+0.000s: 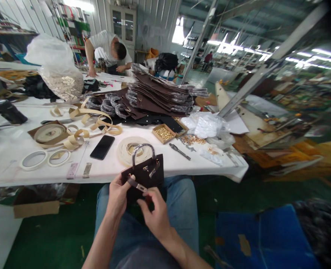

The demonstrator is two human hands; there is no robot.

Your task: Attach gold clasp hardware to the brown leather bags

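A small dark brown handbag [157,170] stands tilted over my lap, at the front edge of the table. Its arched handle [134,158] is wrapped in clear plastic. My left hand [118,196] grips the bag's left side, with the thumb on a short strap [133,182] that crosses the front. At the strap's end is a metal plate [141,188] with a slot. The fingers of my right hand [156,213] are curled at this plate, index finger against its end and thumb lower down. My fingers partly hide the bag's lower part.
Behind the bag lie a tape roll [123,151], a black phone [102,147], a box of gold-coloured studs [163,133] and a metal tool [180,151]. Stacked brown bag pieces [159,93] fill the table's middle. A co-worker [109,50] leans over the far side.
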